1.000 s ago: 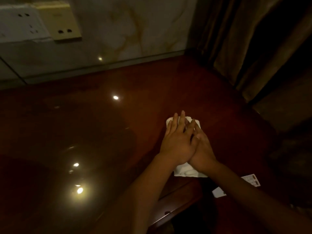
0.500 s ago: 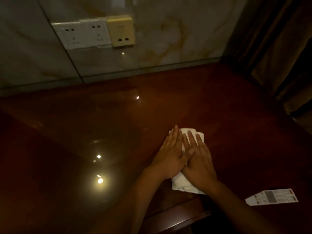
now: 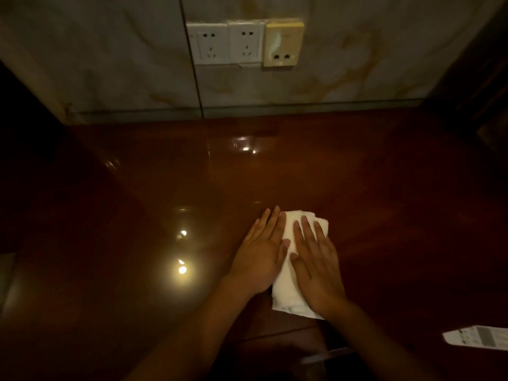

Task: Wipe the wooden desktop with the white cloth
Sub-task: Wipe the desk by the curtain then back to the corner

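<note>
A folded white cloth point(image 3: 286, 291) lies on the glossy dark red wooden desktop point(image 3: 288, 174), near its front edge and right of centre. My right hand point(image 3: 316, 268) lies flat on top of the cloth, fingers stretched forward. My left hand point(image 3: 261, 257) lies flat beside it, its thumb and inner edge on the cloth's left side and the rest on the wood. Both palms press down; the cloth's middle is hidden under them.
A white remote control point(image 3: 478, 339) lies at the front right. Wall sockets point(image 3: 228, 45) sit on the marble wall behind the desk. Ceiling lights glare off the wood point(image 3: 182, 269) at the left. A dark curtain hangs at the right.
My hands have come apart from overlapping to side by side on the cloth. My view has turned left, so the sockets are now centred and the remote is at the right edge.
</note>
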